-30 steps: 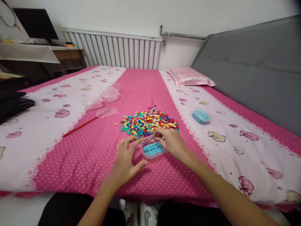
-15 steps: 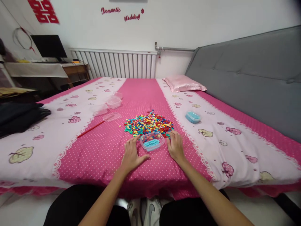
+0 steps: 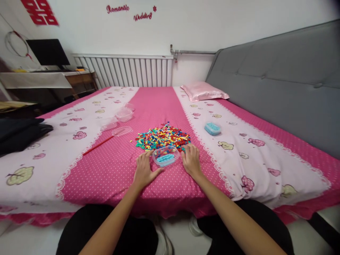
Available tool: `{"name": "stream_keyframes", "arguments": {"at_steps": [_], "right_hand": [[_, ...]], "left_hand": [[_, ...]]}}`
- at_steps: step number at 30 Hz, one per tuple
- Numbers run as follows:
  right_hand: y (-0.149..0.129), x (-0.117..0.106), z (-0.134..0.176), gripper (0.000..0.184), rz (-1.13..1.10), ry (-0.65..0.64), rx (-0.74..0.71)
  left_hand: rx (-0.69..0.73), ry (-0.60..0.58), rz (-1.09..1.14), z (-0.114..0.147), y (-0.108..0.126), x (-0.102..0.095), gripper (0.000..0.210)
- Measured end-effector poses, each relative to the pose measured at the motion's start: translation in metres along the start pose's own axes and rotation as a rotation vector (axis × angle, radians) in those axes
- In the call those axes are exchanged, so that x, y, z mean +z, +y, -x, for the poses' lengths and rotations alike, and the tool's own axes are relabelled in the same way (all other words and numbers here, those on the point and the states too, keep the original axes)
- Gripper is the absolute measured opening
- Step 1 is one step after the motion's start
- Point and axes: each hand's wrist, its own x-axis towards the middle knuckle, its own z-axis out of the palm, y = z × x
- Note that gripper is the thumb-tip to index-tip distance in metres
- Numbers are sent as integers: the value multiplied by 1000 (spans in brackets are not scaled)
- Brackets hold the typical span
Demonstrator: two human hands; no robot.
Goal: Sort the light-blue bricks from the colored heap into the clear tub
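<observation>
A clear plastic container (image 3: 166, 156) with light-blue building bricks (image 3: 165, 158) in rows sits on the pink bedspread, right in front of a heap of small multicoloured building bricks (image 3: 162, 136). To its left lies my left hand (image 3: 145, 169), fingers stretched forward and thumb spread out below the container. My right hand (image 3: 191, 161) is on the other side, fingers bent and apart, their tips at the heap's near right edge by some green bricks. I see nothing held in either hand, though the right fingertips are partly hard to make out.
A second container with light-blue bricks (image 3: 212, 128) stands to the right. Several clear containers (image 3: 124, 114) and a lid (image 3: 122, 131) lie left, near a red stick (image 3: 98, 145). Farther off are a pink pillow (image 3: 203, 91), a grey headboard (image 3: 276, 67) and dark clothing (image 3: 21, 132).
The whole view has shifted slightly, so things appear farther left. My legs have moved apart. Both hands keep nearly the same places beside the container.
</observation>
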Motion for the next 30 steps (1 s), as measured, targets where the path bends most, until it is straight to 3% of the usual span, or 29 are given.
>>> {"name": "stream_keyframes", "arguments": {"at_steps": [14,20,24,27,30], "right_hand": [[-3,-11,3,40,-95,-44,37],[4,-9,-36,41,-224,-37,147],[1,2,-72,37,-415,-240,-14],[-2,3,-77,30,-531,-407,-129],[0,-9,-71,27,-586,-501,-129]], "left_hand": [[-63,-49,13,3,6,-7,84],[-80,-16,69,-12,3,-6,114],[2,-58,136,-28,4,-2,126],[34,-80,174,-31,4,0,113],[149,-86,183,-30,5,0,103]]}}
